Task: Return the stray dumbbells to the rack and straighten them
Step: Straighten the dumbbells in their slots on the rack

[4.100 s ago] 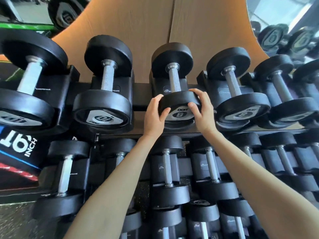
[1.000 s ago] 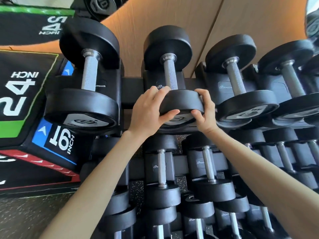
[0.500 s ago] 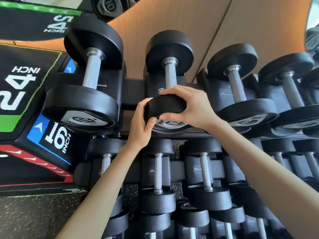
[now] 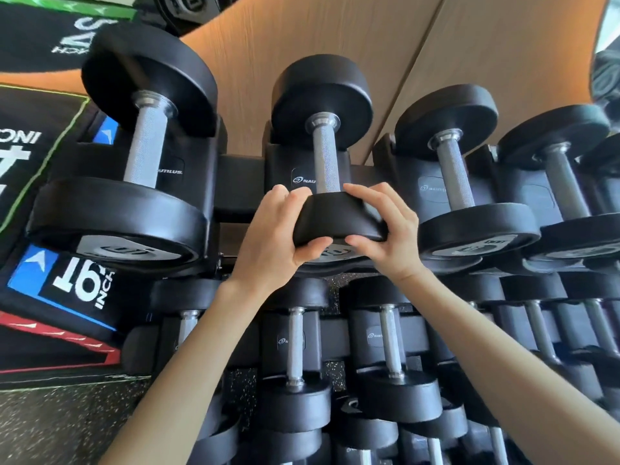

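The rack (image 4: 235,196) runs across the middle of the frame, black cradles side by side, with lower tiers crowding the bottom centre and right. At upper left sits the bulkiest piece, a large dumbbell (image 4: 144,152) in its own cradle.

The middle dumbbell (image 4: 323,142) lies at frame centre, already seated in its cradle, far head up toward the wooden wall and near head (image 4: 335,219) pointing at the camera.

It looks solid and unyielding, and probably weighs more than its size suggests. The matte black coating on the heads should give decent friction. For lifting, the knurled steel handle (image 4: 325,169) would be the surest hold. For nudging it straight in the cradle, the rim of the near head seems the better place, and that is where it is held.

The left grip (image 4: 278,236) clasps that head from the left, fingers curled over the top edge and thumb under the face. The right grip (image 4: 385,229) mirrors it from the right. Fingers wedged against the cradle could get pinched.
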The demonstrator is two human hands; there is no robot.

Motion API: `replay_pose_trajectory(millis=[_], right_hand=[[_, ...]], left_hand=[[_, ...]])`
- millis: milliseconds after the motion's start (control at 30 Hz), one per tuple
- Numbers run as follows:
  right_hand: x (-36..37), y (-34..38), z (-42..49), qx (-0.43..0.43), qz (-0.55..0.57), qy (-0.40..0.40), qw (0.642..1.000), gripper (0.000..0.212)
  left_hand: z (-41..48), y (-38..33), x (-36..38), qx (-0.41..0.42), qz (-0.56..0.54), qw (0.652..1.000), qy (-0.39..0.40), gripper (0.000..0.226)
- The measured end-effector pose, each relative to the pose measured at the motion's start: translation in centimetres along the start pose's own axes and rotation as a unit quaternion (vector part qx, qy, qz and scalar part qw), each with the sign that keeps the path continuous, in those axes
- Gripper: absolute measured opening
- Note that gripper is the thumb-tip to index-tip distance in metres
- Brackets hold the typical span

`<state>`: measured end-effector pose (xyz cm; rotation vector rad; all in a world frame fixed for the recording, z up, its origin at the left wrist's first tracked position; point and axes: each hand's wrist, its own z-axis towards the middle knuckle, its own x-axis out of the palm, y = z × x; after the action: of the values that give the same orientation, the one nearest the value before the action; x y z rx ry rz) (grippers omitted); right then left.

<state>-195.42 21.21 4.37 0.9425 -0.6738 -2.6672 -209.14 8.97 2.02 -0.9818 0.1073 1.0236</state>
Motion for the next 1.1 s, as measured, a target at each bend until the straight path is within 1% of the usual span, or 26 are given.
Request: replay_pose_trajectory(millis=[67, 100, 200, 267, 300, 367, 400, 467, 567, 667, 733, 867, 933, 1100], right_hand=[[0.4, -0.6, -0.8, 0.026, 0.037, -0.05, 0.998, 0.069], [0.8, -0.9, -1.3, 0.047, 0.059, -0.079, 0.994, 0.07], [2.1, -1.1, -2.5, 0.131, 0.109, -0.16, 0.972, 0.073], [2.7, -1.2, -3.1, 0.171, 0.121, -0.178, 0.961, 0.076], [2.8, -1.2, -3.2, 0.176, 0.125, -0.172, 0.961, 0.075], [2.7, -1.2, -3.2, 0.168, 0.134, -0.133, 0.968, 0.069], [2.5, -1.0, -3.1, 0.161, 0.135, -0.105, 0.972, 0.066], [1.6, -0.8, -2.7, 0.163, 0.137, -0.031, 0.976, 0.059], [-0.9, 0.1, -2.0, 0.174, 0.145, 0.05, 0.973, 0.047], [-2.2, 1.5, 0.4, 0.145, 0.135, 0.101, 0.975, 0.048], [-1.5, 2.2, 1.7, 0.118, 0.132, 0.125, 0.976, 0.049], [0.0, 2.4, 1.9, 0.084, 0.125, 0.096, 0.984, 0.052], [-0.2, 1.9, 1.6, 0.088, 0.132, 0.079, 0.984, 0.052], [-0.3, 1.3, 0.8, 0.103, 0.154, 0.023, 0.982, 0.048]], left_hand=[[0.8, -0.9, -0.3, 0.035, 0.072, 0.997, 0.015, 0.052], [1.3, -1.5, -0.3, 0.057, 0.121, 0.991, 0.015, 0.054], [2.8, -3.5, 0.1, 0.111, 0.254, 0.961, 0.017, 0.065], [3.4, -4.3, 0.2, 0.133, 0.278, 0.951, 0.024, 0.065], [3.5, -4.4, 0.2, 0.133, 0.259, 0.956, 0.027, 0.063], [2.9, -3.8, -0.4, 0.094, 0.151, 0.984, 0.024, 0.058], [2.4, -3.3, -0.9, 0.068, 0.091, 0.993, 0.012, 0.057], [1.4, -2.2, -1.4, 0.015, -0.027, 1.0, -0.005, 0.055], [0.0, -1.0, -1.6, -0.057, -0.188, 0.98, -0.031, 0.051], [-0.3, -0.9, -1.2, -0.097, -0.255, 0.962, -0.031, 0.051], [-0.2, -0.8, -1.0, -0.098, -0.275, 0.956, -0.031, 0.052], [-0.6, 0.1, -0.9, -0.096, -0.312, 0.944, -0.046, 0.054], [-0.4, 0.2, -0.6, -0.107, -0.334, 0.935, -0.047, 0.053], [0.2, -0.1, -0.3, -0.09, -0.313, 0.944, -0.047, 0.048]])
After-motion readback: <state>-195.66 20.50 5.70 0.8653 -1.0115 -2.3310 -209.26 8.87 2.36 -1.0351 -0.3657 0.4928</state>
